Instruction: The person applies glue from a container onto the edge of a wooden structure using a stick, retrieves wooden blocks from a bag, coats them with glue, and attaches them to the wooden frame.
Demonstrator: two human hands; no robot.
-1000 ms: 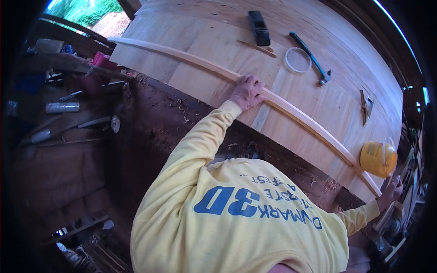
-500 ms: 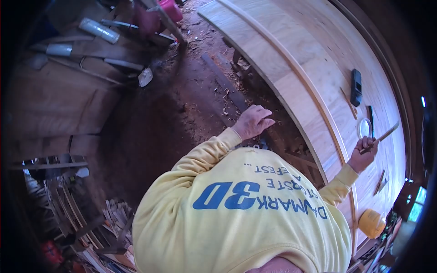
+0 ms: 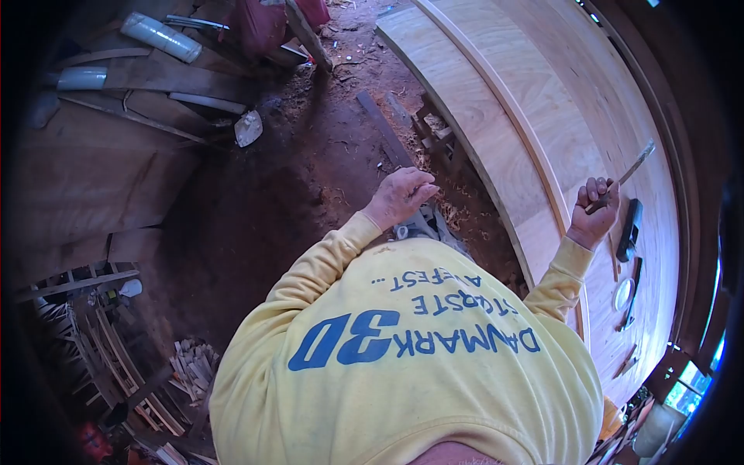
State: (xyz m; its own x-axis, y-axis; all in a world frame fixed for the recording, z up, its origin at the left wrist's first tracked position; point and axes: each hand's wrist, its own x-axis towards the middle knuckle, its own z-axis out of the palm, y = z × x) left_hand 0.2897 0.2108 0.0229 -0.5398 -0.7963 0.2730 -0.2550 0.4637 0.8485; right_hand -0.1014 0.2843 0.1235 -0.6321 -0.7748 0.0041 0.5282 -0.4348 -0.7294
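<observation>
My right hand (image 3: pixel 595 211) is closed round a thin stick-like tool (image 3: pixel 639 161) with a pale end, raised over the plywood sheet (image 3: pixel 535 93). My left hand (image 3: pixel 401 195) hangs in front of my yellow shirt (image 3: pixel 403 364) with loosely bent fingers, and I see nothing in it. A long narrow wooden strip (image 3: pixel 496 81) runs along the plywood, left of my right hand. Close below that hand lies a dark hand plane (image 3: pixel 630 230). Farther down are a white round lid or dish (image 3: pixel 622 294) and a slim dark tool (image 3: pixel 634 293).
Dirt floor (image 3: pixel 256 225) with shavings spreads to the left of the plywood edge. Wood scraps (image 3: pixel 194 363) are piled at lower left. White cylinders, one a clear-wrapped roll (image 3: pixel 161 36), lie among boards at upper left. A yellow container (image 3: pixel 611 418) stands at lower right.
My right hand has moved up and left along the plywood with the stick-like tool. My left hand has shifted slightly left and up. The whole view has turned a little.
</observation>
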